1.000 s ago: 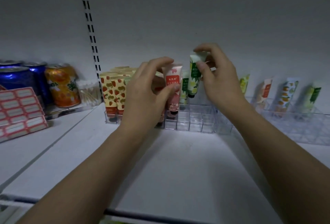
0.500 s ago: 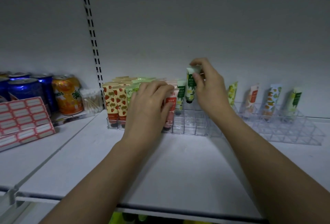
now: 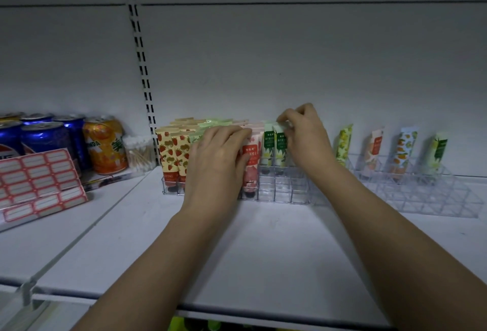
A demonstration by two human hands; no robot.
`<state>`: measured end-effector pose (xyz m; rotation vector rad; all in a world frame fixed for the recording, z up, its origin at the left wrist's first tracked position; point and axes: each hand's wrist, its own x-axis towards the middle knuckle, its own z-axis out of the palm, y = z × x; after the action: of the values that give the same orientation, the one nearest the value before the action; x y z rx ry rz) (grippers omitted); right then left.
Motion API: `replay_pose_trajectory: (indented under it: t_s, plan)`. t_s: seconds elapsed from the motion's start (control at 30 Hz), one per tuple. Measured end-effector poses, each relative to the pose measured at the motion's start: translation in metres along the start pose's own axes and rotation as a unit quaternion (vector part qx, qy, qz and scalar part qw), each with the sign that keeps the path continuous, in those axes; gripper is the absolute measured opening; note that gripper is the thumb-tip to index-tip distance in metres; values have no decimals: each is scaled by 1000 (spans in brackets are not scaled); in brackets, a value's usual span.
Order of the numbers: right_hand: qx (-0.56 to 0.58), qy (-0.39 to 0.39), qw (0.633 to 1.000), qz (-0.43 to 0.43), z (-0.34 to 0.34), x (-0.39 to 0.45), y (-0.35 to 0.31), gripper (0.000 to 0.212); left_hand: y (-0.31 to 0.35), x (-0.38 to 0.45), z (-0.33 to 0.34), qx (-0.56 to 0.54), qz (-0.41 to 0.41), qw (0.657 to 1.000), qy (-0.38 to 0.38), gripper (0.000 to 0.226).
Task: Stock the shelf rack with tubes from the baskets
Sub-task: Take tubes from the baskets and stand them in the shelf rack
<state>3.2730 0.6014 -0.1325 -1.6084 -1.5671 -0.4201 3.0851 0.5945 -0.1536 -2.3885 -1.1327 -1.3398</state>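
Observation:
A clear plastic grid rack stands on the white shelf, its left cells filled with strawberry-print, green and pink tubes. My left hand rests on a pink tube that stands in a front cell, fingers laid across its top. My right hand pinches the top of a green-and-white tube, which stands upright in a cell beside a matching green tube.
A second clear rack to the right holds several single tubes along its back row. At left stand soda cans, a cotton swab box and a red label sheet. The shelf's front edge runs below my arms.
My right hand has lowered the green-and-white tube down into a rack cell. My left hand has pushed the pink tube down into its cell, fingers now flatter on top.

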Motion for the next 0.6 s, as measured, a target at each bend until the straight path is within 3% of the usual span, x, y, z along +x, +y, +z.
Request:
replay_pose_trajectory:
  t_s: [0.2,0.33,0.6]
  plan:
    - [-22,32,999,-16,-5,-4,-5,33,-3,-2,2,-6,12,1000,18,43]
    - [28,60,998,4,-24,-13,-19,30,5,-5,-11,-17,18,999,20,44]
    - [93,-95,991,13,-74,-71,-57,21,12,-37,-59,-54,-14,996,-64,48]
